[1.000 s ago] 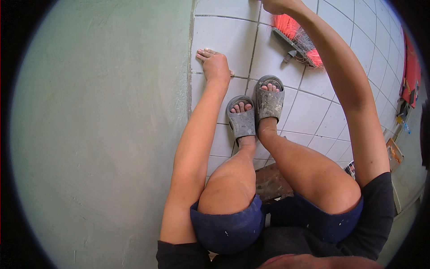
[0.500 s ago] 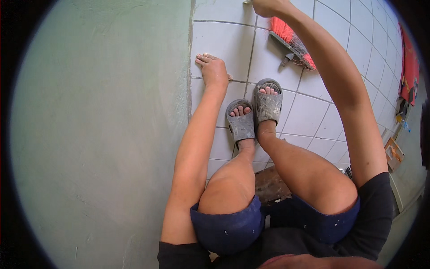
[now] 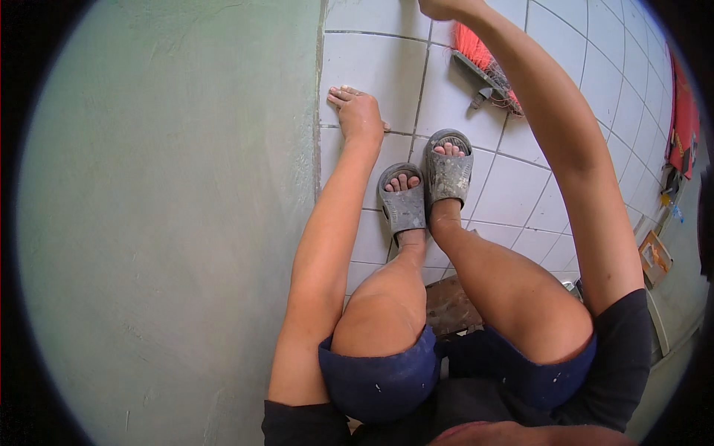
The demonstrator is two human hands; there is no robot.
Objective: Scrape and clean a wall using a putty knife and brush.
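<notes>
My left hand [image 3: 358,113] rests palm down on the white floor tiles [image 3: 372,67], close to where they meet the green-grey wall [image 3: 186,186]. Its fingers are stretched toward the wall and the thumb points the other way; nothing is in it. At the top edge, my right hand [image 3: 445,7] is partly cut off, with its fingers curled and low over the tiles. What it pinches is out of the picture. Just below my right wrist lies a broom head [image 3: 476,56] with red bristles and a dark grey base.
My feet, in grey, stained slippers [image 3: 448,175], stand on the tiles between my arms. A stained brown board [image 3: 452,306] lies beneath my legs. Along the right side are a red object [image 3: 683,123], a small bottle [image 3: 673,208] and a wooden piece [image 3: 654,256].
My right hand has shifted slightly upward, and the small pale thing at its fingertips has gone out of the picture. My left hand stays in place on the tiles.
</notes>
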